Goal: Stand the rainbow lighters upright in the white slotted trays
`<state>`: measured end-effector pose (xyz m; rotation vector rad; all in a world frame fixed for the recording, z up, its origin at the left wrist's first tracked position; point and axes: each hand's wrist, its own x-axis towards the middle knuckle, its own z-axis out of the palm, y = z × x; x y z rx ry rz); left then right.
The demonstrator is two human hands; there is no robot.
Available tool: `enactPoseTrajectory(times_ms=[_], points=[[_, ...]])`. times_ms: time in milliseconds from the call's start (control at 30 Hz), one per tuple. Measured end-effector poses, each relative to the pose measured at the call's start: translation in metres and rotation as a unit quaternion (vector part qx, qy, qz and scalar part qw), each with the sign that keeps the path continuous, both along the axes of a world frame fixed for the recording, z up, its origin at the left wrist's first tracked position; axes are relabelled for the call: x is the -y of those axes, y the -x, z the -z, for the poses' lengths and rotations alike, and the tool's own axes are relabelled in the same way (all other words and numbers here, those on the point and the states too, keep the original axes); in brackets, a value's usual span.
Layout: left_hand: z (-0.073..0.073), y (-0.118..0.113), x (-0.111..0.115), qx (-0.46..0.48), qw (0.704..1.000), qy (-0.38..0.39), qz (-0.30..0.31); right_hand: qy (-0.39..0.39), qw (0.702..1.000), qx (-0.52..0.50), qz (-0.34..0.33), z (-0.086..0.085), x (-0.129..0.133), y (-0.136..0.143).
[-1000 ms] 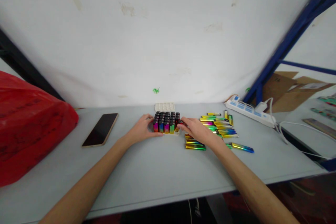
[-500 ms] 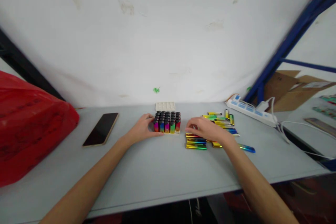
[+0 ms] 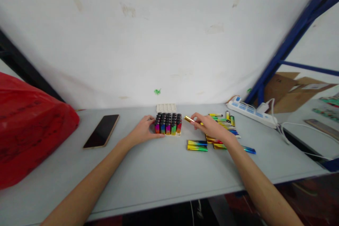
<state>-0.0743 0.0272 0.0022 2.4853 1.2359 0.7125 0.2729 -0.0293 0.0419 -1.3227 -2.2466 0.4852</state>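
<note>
A block of lighters [image 3: 168,126] with black tops and rainbow-coloured bodies stands upright, in rows, on a pale tray [image 3: 178,134]. My left hand [image 3: 144,127] clasps its left side, thumb along the front edge and fingers behind. To the right of the block, my right hand [image 3: 205,124] pinches one shiny gold lighter sleeve [image 3: 189,119], tilted and raised off the table, its tip pointing left at the lighters. Two similar gold-green and gold-blue sleeves [image 3: 197,145] lie just in front of that hand. More shiny pieces [image 3: 227,124] lie loosely behind and beneath the right hand, partly hidden.
A second pale tray with small cells [image 3: 166,108] lies behind the lighters by the wall. A phone [image 3: 102,131] and a red plastic bag [image 3: 34,127] are at the left. At the right, a power strip [image 3: 250,113] trails white cables near a blue frame [image 3: 280,51].
My right hand has lifted a gold sleeve from the front row and brought it up and back, near the lighters. The left hand stays in place on the block.
</note>
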Motion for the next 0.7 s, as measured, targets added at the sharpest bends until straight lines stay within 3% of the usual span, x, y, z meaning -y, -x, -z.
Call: enactPoseTrajectory(times_ms=[133,233,533,633,700], points=[[-0.001,0.0,0.001,0.006,1.0,0.003,-0.001,-0.041,0.994,-0.086,0.057,0.003,-0.006,0.008],[-0.003,0.0,0.002,0.009,1.0,0.007,0.004,-0.022,0.983,-0.161,0.079,0.013,-0.013,0.014],[0.0,0.0,0.001,0.017,1.0,0.008,0.003,0.139,0.93,-0.341,-0.01,0.017,-0.008,0.037],[0.0,0.0,0.0,0.017,1.0,0.01,0.002,0.15,0.918,-0.368,0.017,0.02,-0.007,0.043],[0.0,0.0,0.0,0.013,1.0,0.013,0.002,0.126,0.925,-0.355,0.051,0.023,-0.007,0.046]])
